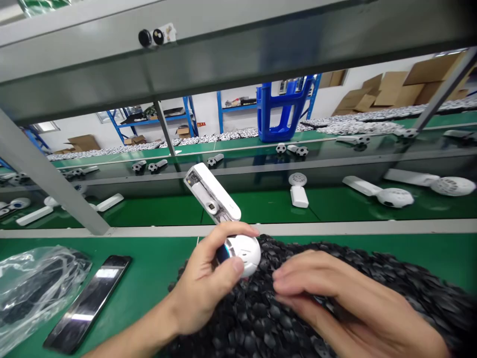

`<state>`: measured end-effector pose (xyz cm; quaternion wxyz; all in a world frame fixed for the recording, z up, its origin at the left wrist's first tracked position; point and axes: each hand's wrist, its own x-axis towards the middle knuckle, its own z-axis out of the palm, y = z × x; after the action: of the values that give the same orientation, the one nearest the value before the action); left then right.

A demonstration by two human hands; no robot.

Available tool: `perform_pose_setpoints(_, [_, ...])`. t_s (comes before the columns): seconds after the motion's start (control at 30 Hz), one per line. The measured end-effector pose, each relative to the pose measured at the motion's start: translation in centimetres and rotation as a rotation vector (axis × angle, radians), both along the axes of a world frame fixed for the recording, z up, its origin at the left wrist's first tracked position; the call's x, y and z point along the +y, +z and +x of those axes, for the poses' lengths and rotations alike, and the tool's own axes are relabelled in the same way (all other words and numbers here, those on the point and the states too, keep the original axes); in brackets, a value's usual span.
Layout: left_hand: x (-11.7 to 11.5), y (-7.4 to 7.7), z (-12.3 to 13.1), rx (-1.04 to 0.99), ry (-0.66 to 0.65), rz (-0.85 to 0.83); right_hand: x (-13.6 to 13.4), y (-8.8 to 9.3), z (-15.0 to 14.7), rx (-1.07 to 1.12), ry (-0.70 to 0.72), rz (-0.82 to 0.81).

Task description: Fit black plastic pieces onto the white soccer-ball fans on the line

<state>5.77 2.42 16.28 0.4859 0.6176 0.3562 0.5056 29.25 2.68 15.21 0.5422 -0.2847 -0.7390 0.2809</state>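
My left hand (212, 278) grips a white device by its round head (248, 253), thumb on the near side and index finger over the top. The device's long handle (214, 191) points up and to the left, with its inner parts exposed. Over a large heap of small black pieces (257, 318), my right hand (335, 293) is held to the right of the device, apart from it. Its fingertips are pressed together; whatever they may hold is too small or hidden to make out.
A black phone (89, 303) and a clear plastic bag (37, 293) lie at the left. Behind a metal rail (298, 228), more white devices (395, 196) rest on the green belt. A slanted post (52, 174) and an overhead beam (223, 44) frame the bench. Beyond is a blue stool (279, 134).
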Motion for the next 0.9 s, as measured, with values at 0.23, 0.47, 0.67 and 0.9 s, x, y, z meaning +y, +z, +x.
perform_pose_setpoints(0.23, [-1.0, -1.0, 0.6, 0.207, -0.034, 0.152, -0.5, 0.4, -0.8, 0.073, 0.036, -0.394])
perform_pose_setpoints(0.47, [-1.2, -1.7, 1.4, 0.170, -0.083, 0.190, -1.0, -0.2, -2.1, 0.327, 0.077, -0.711])
perform_pose_setpoints(0.67, [-1.4, -1.8, 2.0, 0.130, -0.009, 0.245, 0.3, -1.2, -2.1, 0.417, 0.417, -0.858])
perform_pose_setpoints(0.9, [-2.3, -1.0, 2.9, 0.107, 0.072, 0.250, -0.9, 0.8, -2.2, 0.416, 0.501, -0.868])
